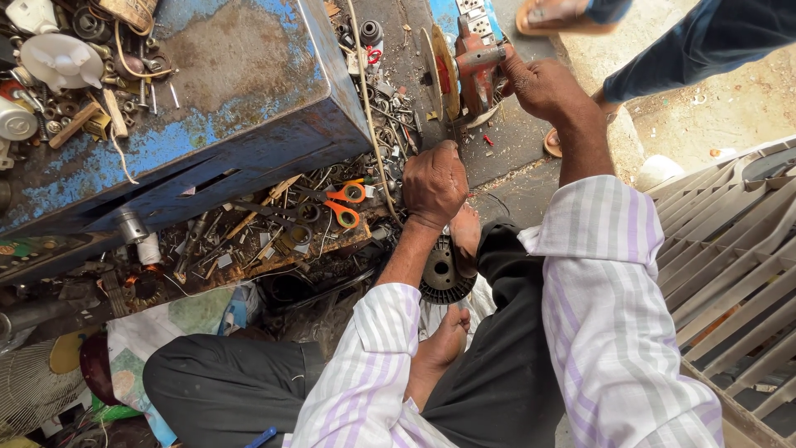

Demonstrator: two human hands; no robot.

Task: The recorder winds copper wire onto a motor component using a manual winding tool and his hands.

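- Head view, landmark = blue metal box (249, 91), rusty top, standing to the left of the work.
- Right hand (543, 83): well right of the box's far corner, fingers wrapped tight around the grey side handle of a red angle grinder (474, 66). The grinder sits on the dark floor slab, its tan cutting disc (444, 70) on edge on the side facing the box.
- Left hand (435, 184): just off the box's near right corner, knuckles up, fist clenched. What it grips is hidden under the hand; cannot tell whether it pinches anything.
- Black finned motor stator (444, 278): below the left wrist, wedged against the person's bare foot (466, 234), nearer the body than the box. Apart from the left fist, well apart from the grinder.
- Loose cord (365, 91) runs along the box's right face down to the left hand.
- Orange-handled scissors (344, 203) lie in the scrap tray under the box's front edge.
- Another person's sandalled foot (564, 12) stands beyond the grinder.
- Risks, my read: disc is near bare feet and the cord; a slip of the one-handed hold could swing it into either. The stator is held only by a foot and could roll. Scrap underfoot is a snag hazard.
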